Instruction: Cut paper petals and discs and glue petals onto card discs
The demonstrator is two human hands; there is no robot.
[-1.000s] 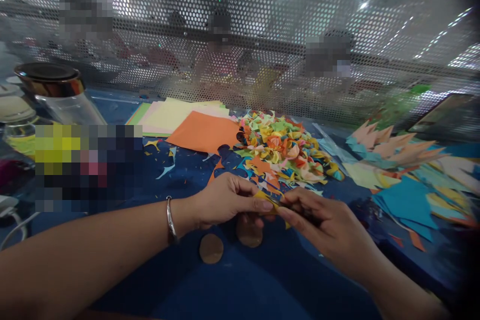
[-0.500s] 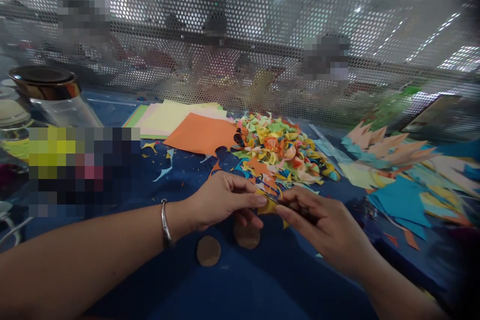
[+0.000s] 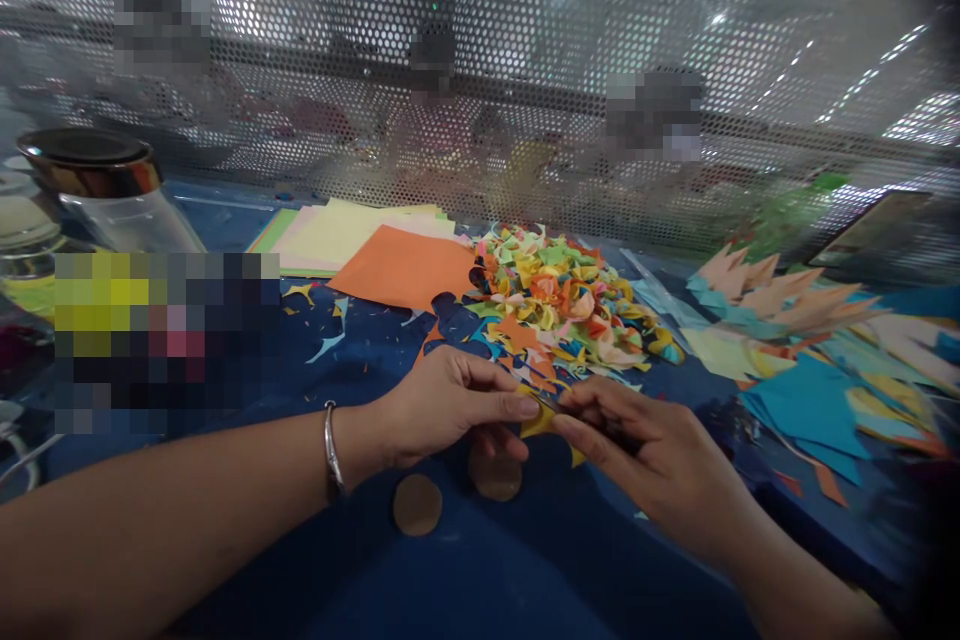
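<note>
Between the thumb and fingers of my left hand (image 3: pixel 465 405) a piece of yellow paper (image 3: pixel 538 420) is pinched. My right hand (image 3: pixel 637 440) is closed just to the right, its fingers curled round what looks like small scissors (image 3: pixel 551 404); only a thin dark blade shows at the paper, and the handles are hidden. Two brown round discs lie below the hands: one disc (image 3: pixel 418 505) in full view, the other disc (image 3: pixel 496 476) partly behind my left fingers. Just beyond the hands is a heap of small colourful cut paper pieces (image 3: pixel 562 290).
An orange sheet (image 3: pixel 397 265) overlaps a stack of pale sheets (image 3: pixel 322 235). Blue paper (image 3: pixel 806 405) and folded peach paper points (image 3: pixel 780 285) lie right. A clear jar with a dark lid (image 3: pixel 90 160) stands left. A perforated metal screen (image 3: pixel 495 150) rises behind; people sit beyond.
Both hands stay almost in place, with slight finger movement at the yellow paper. The view has shifted very little.
</note>
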